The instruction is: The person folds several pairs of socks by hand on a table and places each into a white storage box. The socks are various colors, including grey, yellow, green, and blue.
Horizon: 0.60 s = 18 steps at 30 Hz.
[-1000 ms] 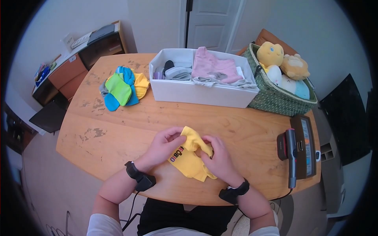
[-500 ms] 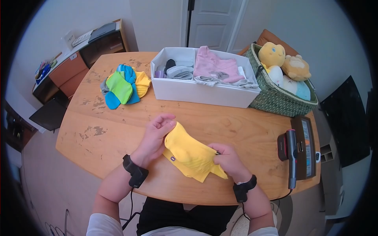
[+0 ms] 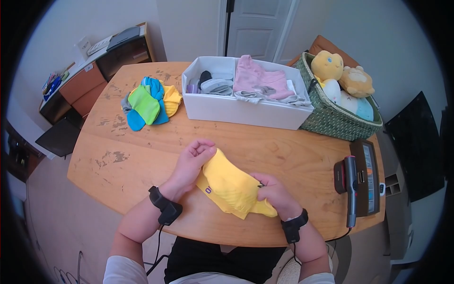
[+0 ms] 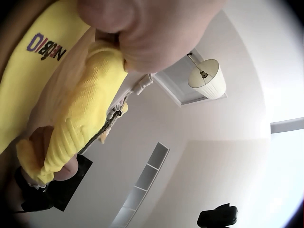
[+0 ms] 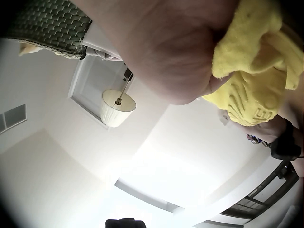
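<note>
A yellow sock (image 3: 230, 179) is stretched between my two hands near the table's front edge. My left hand (image 3: 187, 168) pinches its upper end between thumb and fingers. At the other end, my right hand (image 3: 276, 195) grips the fabric, and a short flap hangs out below the fist. Under it lies a second yellow sock (image 4: 21, 80) with coloured lettering, mostly covered in the head view. In the right wrist view, raised grip marks show on the held sock (image 5: 256, 97).
Toward the back left lies a pile of blue, green and yellow socks (image 3: 144, 105). A white divided box (image 3: 246, 112) with folded clothes stands behind my hands. Right of it is a green woven basket (image 3: 336, 124) of plush toys. A dark case (image 3: 371, 177) and a corded device (image 3: 350, 189) are at right.
My hands have moved apart, the right one to the right and the left one up and left, drawing the bunched sock out long. In the last half second it has shifted only slightly.
</note>
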Each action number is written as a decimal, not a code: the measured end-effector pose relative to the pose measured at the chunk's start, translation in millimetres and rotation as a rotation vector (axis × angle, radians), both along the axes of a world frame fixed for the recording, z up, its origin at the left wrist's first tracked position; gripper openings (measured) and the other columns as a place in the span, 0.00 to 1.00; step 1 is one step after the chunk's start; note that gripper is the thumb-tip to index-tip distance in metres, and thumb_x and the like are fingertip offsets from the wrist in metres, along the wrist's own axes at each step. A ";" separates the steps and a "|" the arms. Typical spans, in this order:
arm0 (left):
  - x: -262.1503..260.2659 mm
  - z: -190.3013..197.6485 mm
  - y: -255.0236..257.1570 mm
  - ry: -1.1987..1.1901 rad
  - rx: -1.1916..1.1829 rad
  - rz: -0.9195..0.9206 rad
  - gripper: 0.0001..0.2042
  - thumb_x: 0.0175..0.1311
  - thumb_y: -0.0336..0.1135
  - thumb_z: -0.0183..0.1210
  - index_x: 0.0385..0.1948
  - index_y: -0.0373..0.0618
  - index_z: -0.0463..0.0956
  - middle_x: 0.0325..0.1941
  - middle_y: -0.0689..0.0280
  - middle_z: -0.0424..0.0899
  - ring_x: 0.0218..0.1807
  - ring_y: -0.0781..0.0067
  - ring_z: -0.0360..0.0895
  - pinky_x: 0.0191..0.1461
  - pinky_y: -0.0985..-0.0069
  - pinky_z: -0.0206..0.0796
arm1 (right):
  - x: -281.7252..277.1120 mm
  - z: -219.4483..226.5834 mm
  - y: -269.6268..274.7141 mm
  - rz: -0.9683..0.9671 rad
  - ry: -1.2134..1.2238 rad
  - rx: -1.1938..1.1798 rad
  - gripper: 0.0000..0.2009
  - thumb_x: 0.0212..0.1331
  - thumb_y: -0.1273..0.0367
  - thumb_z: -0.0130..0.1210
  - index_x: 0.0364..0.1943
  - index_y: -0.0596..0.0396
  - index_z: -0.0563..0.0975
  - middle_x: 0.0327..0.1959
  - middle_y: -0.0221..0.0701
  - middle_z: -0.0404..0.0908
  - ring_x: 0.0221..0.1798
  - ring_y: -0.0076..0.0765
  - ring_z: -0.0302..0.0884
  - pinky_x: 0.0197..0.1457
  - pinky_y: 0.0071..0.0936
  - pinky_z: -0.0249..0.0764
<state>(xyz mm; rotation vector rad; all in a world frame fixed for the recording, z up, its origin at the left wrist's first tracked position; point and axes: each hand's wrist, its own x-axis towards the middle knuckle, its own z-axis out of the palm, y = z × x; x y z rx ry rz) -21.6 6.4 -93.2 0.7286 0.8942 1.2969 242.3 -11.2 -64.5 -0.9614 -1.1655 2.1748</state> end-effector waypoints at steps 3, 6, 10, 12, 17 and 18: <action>-7.0 -0.6 2.1 0.012 0.059 0.009 0.09 0.75 0.29 0.61 0.52 0.41 0.74 0.42 0.67 0.86 0.44 0.79 0.83 0.51 0.81 0.74 | 3.8 -3.1 4.2 -0.046 -0.009 0.037 0.30 0.49 0.82 0.46 0.62 0.65 0.76 0.57 0.34 0.84 0.58 0.27 0.82 0.65 0.26 0.75; -6.9 -6.0 3.4 -0.053 0.097 0.021 0.14 0.75 0.29 0.61 0.58 0.42 0.72 0.45 0.66 0.86 0.47 0.78 0.83 0.52 0.80 0.73 | 3.6 -6.1 5.0 -0.078 0.025 0.011 0.30 0.50 0.81 0.46 0.63 0.66 0.76 0.57 0.35 0.83 0.59 0.29 0.81 0.66 0.27 0.74; -3.0 17.1 -3.4 -0.092 0.090 -0.039 0.21 0.73 0.26 0.61 0.66 0.42 0.68 0.49 0.64 0.85 0.51 0.76 0.82 0.55 0.78 0.74 | 3.2 -8.7 5.8 -0.090 0.098 -0.038 0.31 0.51 0.81 0.47 0.66 0.65 0.73 0.60 0.37 0.82 0.61 0.32 0.81 0.67 0.29 0.75; 0.6 22.9 -5.1 -0.055 0.083 -0.098 0.27 0.71 0.23 0.62 0.71 0.42 0.63 0.52 0.63 0.85 0.53 0.74 0.82 0.58 0.76 0.74 | 4.2 -10.3 6.8 -0.109 0.138 -0.055 0.31 0.52 0.80 0.47 0.67 0.65 0.72 0.61 0.37 0.81 0.61 0.32 0.80 0.67 0.30 0.75; -6.1 1.3 0.0 0.129 -0.028 -0.256 0.25 0.69 0.22 0.62 0.68 0.41 0.66 0.51 0.64 0.84 0.51 0.74 0.82 0.59 0.76 0.75 | 3.8 -3.2 7.9 -0.173 0.180 -0.092 0.26 0.65 0.78 0.55 0.68 0.64 0.71 0.63 0.38 0.79 0.64 0.33 0.79 0.69 0.32 0.74; -7.2 -1.4 0.6 0.194 -0.052 -0.319 0.24 0.69 0.22 0.62 0.66 0.41 0.68 0.50 0.65 0.84 0.50 0.74 0.83 0.58 0.77 0.75 | 1.1 -2.5 6.8 -0.172 0.180 -0.092 0.26 0.65 0.78 0.55 0.68 0.64 0.71 0.63 0.38 0.79 0.64 0.33 0.79 0.69 0.32 0.74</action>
